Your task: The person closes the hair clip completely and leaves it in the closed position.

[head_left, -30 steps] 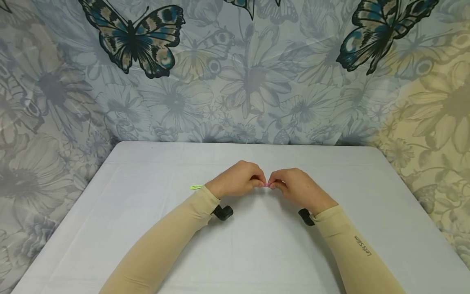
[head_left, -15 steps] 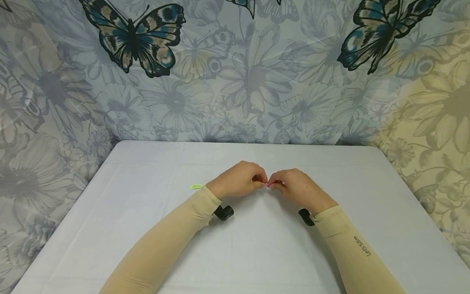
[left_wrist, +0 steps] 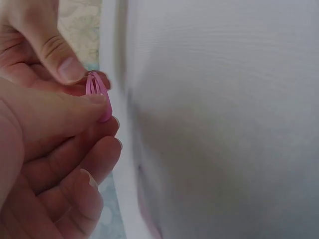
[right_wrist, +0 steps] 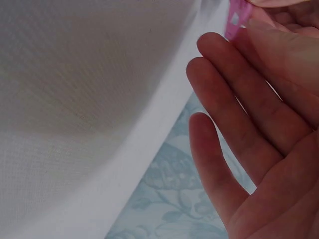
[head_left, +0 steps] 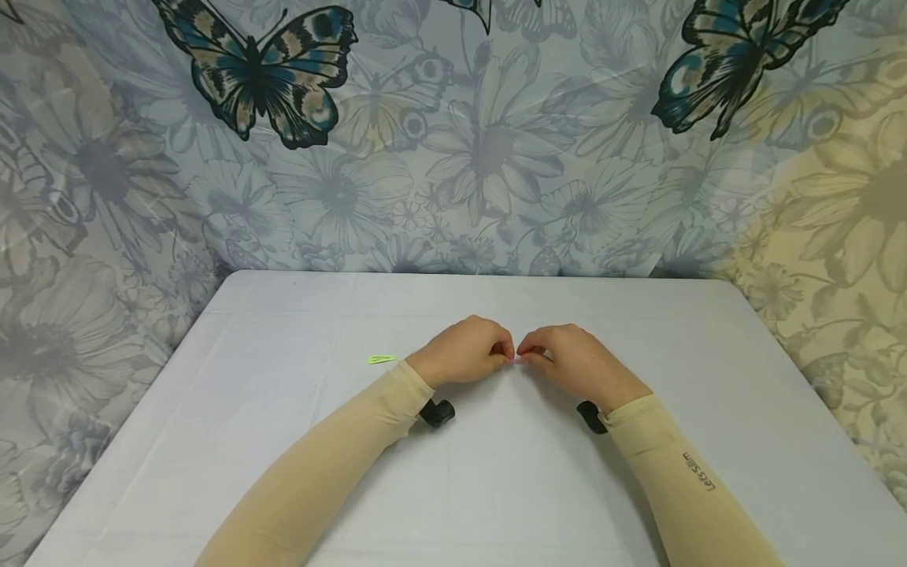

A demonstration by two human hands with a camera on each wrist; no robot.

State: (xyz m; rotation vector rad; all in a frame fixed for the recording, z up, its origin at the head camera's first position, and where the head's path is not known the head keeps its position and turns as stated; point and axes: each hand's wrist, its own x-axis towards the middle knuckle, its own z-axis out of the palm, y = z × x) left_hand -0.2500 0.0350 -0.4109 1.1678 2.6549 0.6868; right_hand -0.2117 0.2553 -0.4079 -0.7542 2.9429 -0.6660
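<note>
Between the fingertips of both hands is a small pink snap hair clip [left_wrist: 105, 110], teardrop-shaped with a slotted middle. My left hand [head_left: 464, 350] pinches its wider end between thumb and index finger, the other fingers loosely curled below. At the narrow end, the thumb and index finger of my right hand [head_left: 577, 362] pinch the clip; its remaining fingers extend, as the right wrist view shows. Fingers cover part of the clip in every view. A yellow-green hair clip [head_left: 381, 359] lies on the table, just left of my left wrist.
The white-covered table [head_left: 453, 488] spreads beneath both forearms. Its far edge meets a hanging cloth [head_left: 489, 197] printed with flowers and butterflies. Dark wrist cameras [head_left: 437, 413] jut out under each wrist.
My left hand has shifted slightly right and toward me, showing a little more of the yellow-green clip. The right hand stays nearly still. Both remain at the pink clip.
</note>
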